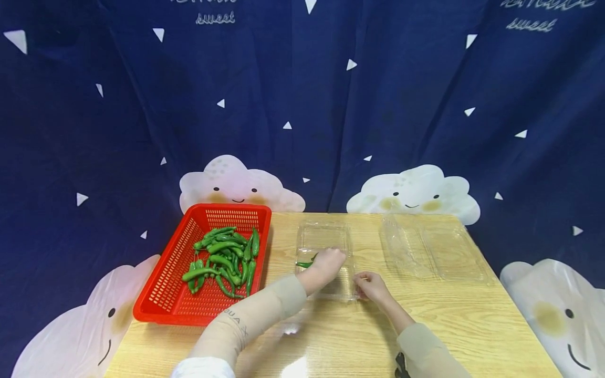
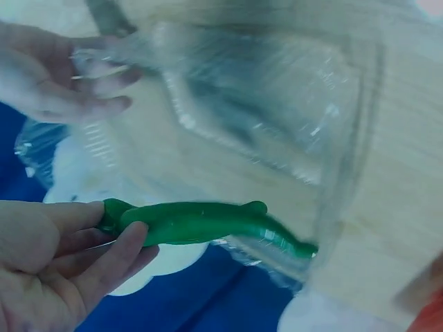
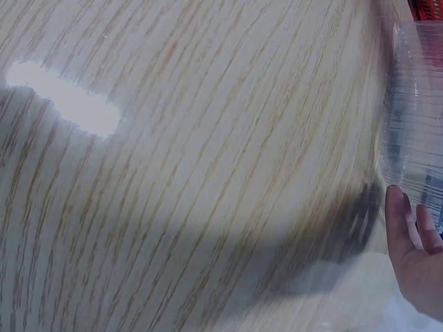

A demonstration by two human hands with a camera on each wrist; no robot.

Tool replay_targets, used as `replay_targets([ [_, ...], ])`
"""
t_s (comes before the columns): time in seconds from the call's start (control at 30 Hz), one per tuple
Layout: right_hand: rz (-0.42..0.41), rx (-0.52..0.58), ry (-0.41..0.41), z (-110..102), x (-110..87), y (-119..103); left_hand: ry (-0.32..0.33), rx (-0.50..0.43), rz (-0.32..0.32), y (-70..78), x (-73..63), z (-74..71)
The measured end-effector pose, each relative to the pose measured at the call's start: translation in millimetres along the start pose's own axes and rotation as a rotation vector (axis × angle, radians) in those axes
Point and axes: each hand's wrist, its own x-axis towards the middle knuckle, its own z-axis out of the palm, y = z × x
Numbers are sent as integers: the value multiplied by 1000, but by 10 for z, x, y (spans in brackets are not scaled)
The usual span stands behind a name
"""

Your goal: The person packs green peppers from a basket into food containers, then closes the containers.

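Observation:
My left hand is over the near half of an open, hinged clear plastic container. Between its thumb and fingers it pinches green chili peppers, at least two lying together; their ends poke out to the left of the hand in the head view. My right hand grips the container's near right corner with thumb and fingertips. The right wrist view shows the fingers of that hand against the container's side. What lies under the left hand is partly hidden.
A red plastic basket with many green peppers stands on the left of the wooden table. Another open clear container lies at the right. A dark blue curtain hangs behind the table.

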Motion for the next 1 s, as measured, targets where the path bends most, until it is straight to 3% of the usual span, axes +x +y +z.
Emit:
replay_targets([
  [0.17, 1, -1, 5, -5, 3, 19, -31, -61, -29, 18, 65, 162],
  [0.4, 15, -2, 21, -12, 19, 38, -137, -178, -90, 118, 184, 340],
  [0.73, 40, 13, 21, 8, 33, 41, -90, -119, -83, 243, 239, 521],
  [1.0, 28, 8, 1, 0, 29, 45, -163, -286, -112, 213, 178, 697],
])
